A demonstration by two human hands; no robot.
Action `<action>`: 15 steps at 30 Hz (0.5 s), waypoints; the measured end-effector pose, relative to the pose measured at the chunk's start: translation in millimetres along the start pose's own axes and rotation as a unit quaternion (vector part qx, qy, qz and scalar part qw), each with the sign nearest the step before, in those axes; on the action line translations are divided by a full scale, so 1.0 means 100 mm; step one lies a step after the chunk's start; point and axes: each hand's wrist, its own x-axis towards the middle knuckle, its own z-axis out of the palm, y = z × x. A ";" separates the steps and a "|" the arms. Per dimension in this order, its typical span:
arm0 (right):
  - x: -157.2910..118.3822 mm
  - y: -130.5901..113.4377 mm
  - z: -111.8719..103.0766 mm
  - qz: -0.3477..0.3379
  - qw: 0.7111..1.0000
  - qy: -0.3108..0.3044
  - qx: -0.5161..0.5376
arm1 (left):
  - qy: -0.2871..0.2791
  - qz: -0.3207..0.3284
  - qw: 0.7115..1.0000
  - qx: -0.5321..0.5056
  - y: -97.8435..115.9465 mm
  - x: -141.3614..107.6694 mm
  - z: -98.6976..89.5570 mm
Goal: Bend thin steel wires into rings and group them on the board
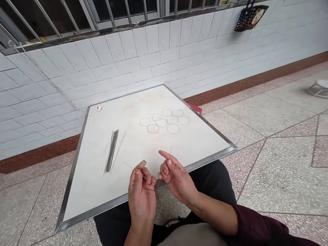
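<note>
My left hand point(141, 193) is in front of the table's near edge, its thumb and fingers pinched on a thin wire point(128, 165) whose end sticks out to the left. My right hand point(178, 177) pinches too, index finger stretched out, with a thin wire end point(171, 149) rising beside that finger. Between the hands the wire is hidden, so I cannot tell if both ends belong to one piece. A bundle of straight wires point(111, 152) lies to the left on the table, two loose wires point(119, 150) beside it. Several wire rings point(153, 128) lie farther back, some overlapping.
The white table point(87, 194) has a metal rim and stands by a tiled wall point(123, 71). A small white and red object point(99, 108) sits at its far left corner. Behind the right edge shows something red point(195, 108). A stool point(319, 89) stands far right.
</note>
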 end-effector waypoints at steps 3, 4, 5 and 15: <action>-0.02 -0.05 -0.03 0.016 0.997 -0.072 -0.026 | -0.047 -0.054 0.996 0.053 0.10 -0.05 -0.03; -0.02 -0.07 -0.04 0.019 0.995 -0.088 -0.036 | -0.063 -0.067 0.994 0.065 0.13 -0.07 -0.04; -0.02 -0.09 -0.05 0.022 0.994 -0.099 -0.048 | -0.077 -0.078 0.991 0.075 0.16 -0.09 -0.05; -0.06 -0.25 -0.12 0.079 0.966 -0.174 -0.173 | -0.165 -0.126 0.964 0.165 0.38 -0.28 -0.10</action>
